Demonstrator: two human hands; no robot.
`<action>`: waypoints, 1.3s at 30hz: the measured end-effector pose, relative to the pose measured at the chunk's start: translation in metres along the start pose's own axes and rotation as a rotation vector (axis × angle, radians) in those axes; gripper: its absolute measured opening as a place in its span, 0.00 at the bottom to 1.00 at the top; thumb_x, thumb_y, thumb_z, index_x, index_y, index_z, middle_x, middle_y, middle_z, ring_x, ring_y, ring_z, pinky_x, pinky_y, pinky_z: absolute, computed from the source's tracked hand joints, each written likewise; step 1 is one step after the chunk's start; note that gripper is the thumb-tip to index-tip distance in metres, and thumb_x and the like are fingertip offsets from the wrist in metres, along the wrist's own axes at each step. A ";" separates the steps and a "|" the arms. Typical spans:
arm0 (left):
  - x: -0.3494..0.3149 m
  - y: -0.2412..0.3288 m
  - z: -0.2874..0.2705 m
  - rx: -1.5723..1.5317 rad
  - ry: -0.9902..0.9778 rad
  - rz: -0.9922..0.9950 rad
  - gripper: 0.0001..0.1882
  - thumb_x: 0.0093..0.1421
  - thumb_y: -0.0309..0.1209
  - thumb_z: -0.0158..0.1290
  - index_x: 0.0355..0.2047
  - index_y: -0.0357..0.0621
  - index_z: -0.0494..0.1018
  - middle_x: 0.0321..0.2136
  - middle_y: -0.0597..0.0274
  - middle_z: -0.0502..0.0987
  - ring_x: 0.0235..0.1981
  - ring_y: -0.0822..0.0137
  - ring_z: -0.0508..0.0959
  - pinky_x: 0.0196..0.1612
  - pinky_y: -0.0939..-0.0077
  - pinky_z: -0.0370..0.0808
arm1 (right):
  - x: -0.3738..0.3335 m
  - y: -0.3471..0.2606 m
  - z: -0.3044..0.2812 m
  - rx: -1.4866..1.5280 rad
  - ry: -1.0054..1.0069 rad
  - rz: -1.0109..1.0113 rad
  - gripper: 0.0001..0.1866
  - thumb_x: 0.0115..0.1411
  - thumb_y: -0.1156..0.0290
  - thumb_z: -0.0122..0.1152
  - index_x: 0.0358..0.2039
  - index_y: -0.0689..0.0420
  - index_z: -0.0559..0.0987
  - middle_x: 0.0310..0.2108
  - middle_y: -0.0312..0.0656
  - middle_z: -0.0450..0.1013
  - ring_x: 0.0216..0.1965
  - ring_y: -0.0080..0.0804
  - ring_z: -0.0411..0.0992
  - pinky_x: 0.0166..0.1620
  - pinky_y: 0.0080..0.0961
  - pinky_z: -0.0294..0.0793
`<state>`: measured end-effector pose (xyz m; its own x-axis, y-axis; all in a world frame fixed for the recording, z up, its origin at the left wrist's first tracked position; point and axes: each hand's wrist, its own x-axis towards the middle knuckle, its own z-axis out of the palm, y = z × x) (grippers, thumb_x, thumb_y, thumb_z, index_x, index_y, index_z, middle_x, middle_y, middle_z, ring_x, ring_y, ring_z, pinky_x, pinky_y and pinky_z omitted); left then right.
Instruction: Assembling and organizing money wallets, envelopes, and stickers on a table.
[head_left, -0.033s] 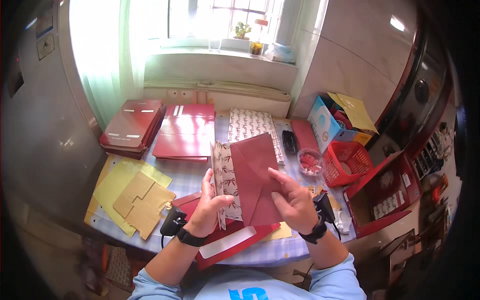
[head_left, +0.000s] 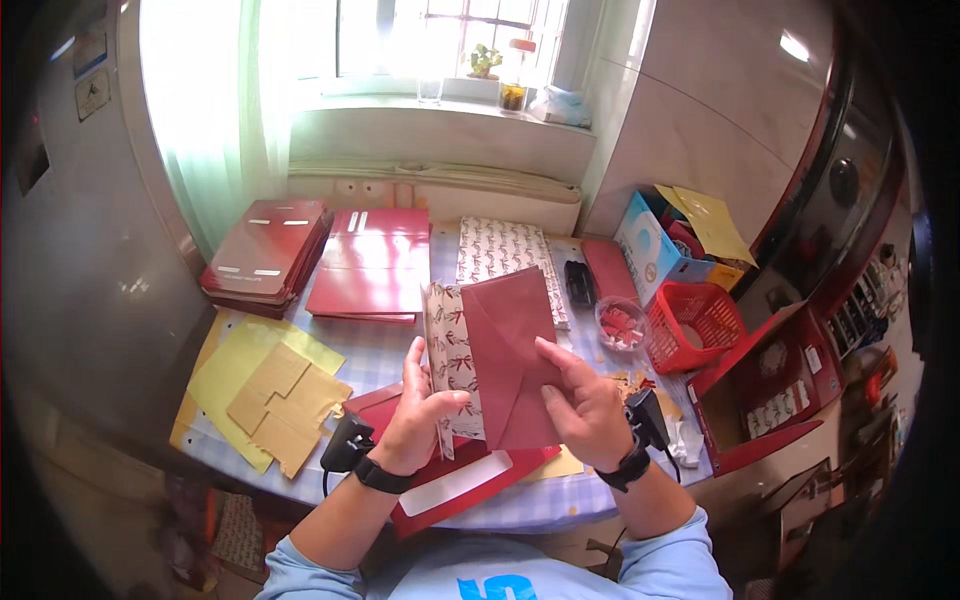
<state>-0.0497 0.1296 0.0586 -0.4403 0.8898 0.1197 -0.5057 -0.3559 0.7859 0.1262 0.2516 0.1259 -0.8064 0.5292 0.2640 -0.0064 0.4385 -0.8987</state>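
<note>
My left hand is closed round the edge of folded white paper with a bow pattern, its thumb lying across the front. A dark red envelope, its pointed flap towards me, overlaps the right side of that paper. My right hand pinches the envelope's right edge between thumb and fingers. Whether it is one envelope or a small stack, I cannot tell. Below both hands lies a red folder with a white strip, partly hidden by them.
Red folder stacks and more bow-patterned paper lie at the back. Yellow sheets and torn cardboard are at left. To the right stand a clear tub, a red basket, a blue box and an open red box.
The dark red envelope has shifted very slightly to the right, along with my right hand. My left hand keeps its hold on the patterned paper.
</note>
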 end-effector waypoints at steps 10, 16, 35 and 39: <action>-0.013 -0.014 0.041 0.167 0.012 0.113 0.58 0.55 0.33 0.62 0.66 0.39 0.25 0.62 0.49 0.49 0.62 0.60 0.59 0.62 0.64 0.61 | -0.008 0.018 0.054 -0.309 0.096 -0.368 0.41 0.60 0.75 0.54 0.68 0.63 0.42 0.43 0.62 0.73 0.41 0.56 0.75 0.44 0.38 0.74; -0.014 -0.024 0.042 0.105 -0.003 0.160 0.49 0.61 0.39 0.50 0.68 0.47 0.25 0.64 0.50 0.52 0.64 0.59 0.59 0.63 0.62 0.61 | -0.013 0.016 0.032 0.008 0.014 -0.278 0.45 0.61 0.69 0.57 0.68 0.63 0.38 0.55 0.57 0.66 0.54 0.45 0.70 0.54 0.36 0.69; -0.042 -0.102 0.096 0.722 -0.239 0.167 0.27 0.64 0.18 0.44 0.62 0.39 0.49 0.50 0.54 0.68 0.51 0.65 0.69 0.55 0.71 0.66 | -0.106 0.077 -0.035 0.276 0.120 0.021 0.20 0.58 0.78 0.61 0.51 0.60 0.71 0.49 0.41 0.69 0.51 0.28 0.67 0.56 0.28 0.65; -0.036 -0.101 0.099 0.653 -0.209 0.115 0.21 0.67 0.22 0.43 0.58 0.38 0.53 0.48 0.58 0.68 0.49 0.69 0.68 0.54 0.73 0.66 | -0.102 0.082 -0.033 0.411 0.135 0.049 0.18 0.60 0.75 0.61 0.51 0.62 0.71 0.48 0.40 0.72 0.49 0.24 0.69 0.54 0.24 0.67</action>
<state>0.0909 0.1617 0.0352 -0.2791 0.9163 0.2873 0.1148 -0.2652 0.9573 0.2274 0.2578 0.0367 -0.7271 0.6445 0.2364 -0.2270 0.0993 -0.9688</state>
